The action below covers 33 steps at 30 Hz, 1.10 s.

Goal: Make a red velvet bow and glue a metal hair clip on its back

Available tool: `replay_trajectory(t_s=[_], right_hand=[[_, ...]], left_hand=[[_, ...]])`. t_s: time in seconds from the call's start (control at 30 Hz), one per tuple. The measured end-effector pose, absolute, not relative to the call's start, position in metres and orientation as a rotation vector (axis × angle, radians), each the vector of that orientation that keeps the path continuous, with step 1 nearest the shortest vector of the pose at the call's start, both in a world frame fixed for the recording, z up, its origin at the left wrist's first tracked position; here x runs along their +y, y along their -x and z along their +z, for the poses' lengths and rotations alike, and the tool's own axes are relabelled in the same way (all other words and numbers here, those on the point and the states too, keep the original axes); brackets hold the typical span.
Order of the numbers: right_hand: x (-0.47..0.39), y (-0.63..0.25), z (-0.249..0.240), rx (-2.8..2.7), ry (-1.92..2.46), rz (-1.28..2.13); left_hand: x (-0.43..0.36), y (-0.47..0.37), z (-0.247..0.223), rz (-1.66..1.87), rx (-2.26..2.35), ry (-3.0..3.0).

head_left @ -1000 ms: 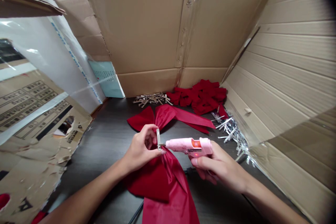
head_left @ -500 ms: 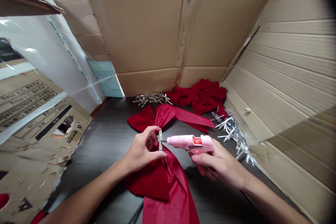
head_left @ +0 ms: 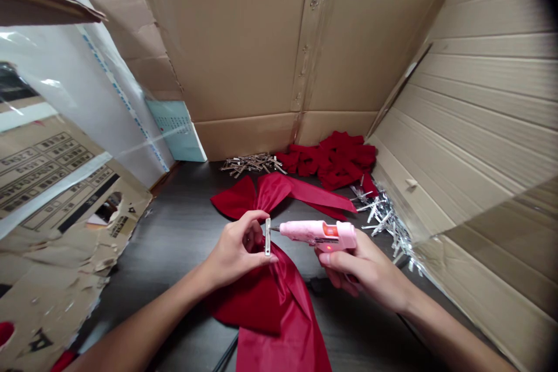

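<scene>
Between thumb and forefinger, my left hand (head_left: 235, 250) pinches a small flat metal hair clip (head_left: 267, 237), held upright. My right hand (head_left: 361, 270) is wrapped round the handle of a pink hot glue gun (head_left: 318, 234), whose small orange light glows. The gun's nozzle points left at the clip, close to its upper part; whether it touches is hard to tell. Under and behind my left hand lies a red fabric bow (head_left: 248, 296) with a long satin tail hanging toward me. A second red bow (head_left: 272, 192) rests on the dark table just beyond my hands.
Along the back lie a pile of metal clips (head_left: 251, 164) and a heap of red fabric pieces (head_left: 340, 157). Silvery strips (head_left: 387, 215) are scattered at the right. Cardboard walls (head_left: 244, 40) surround the dark table (head_left: 174, 209). A black cord (head_left: 226, 351) runs near the front.
The glue gun has shifted slightly right and up, its nozzle drawing a little higher along the clip. My left hand and the clip have barely moved.
</scene>
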State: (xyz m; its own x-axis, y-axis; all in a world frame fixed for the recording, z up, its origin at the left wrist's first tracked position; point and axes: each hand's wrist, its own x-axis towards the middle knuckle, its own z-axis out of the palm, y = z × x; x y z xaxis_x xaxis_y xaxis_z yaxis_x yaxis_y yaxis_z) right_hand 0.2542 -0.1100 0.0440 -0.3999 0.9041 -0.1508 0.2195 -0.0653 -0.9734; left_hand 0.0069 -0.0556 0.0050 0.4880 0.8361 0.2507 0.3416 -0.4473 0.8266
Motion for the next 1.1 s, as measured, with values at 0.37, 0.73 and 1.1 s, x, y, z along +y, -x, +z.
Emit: replay_trajectory(t_s=[0.37, 0.73, 1.1], right_hand=[[-0.1093, -0.2546, 0.0426, -1.622, 1.214, 1.505], [-0.1093, -0.2542, 0.0429, -1.625, 1.228, 1.505], [-0.1099, -0.2544, 0.0449, -1.641, 1.223, 1.500]], left_hand=[[-0.0545, -0.0064, 0.0053, 0.875, 0.974, -2.006], [-0.0546, -0.0062, 0.0049, 0.870, 0.962, -2.025], [-0.0538, -0.0068, 0.0043, 0.861, 0.965, -2.037]])
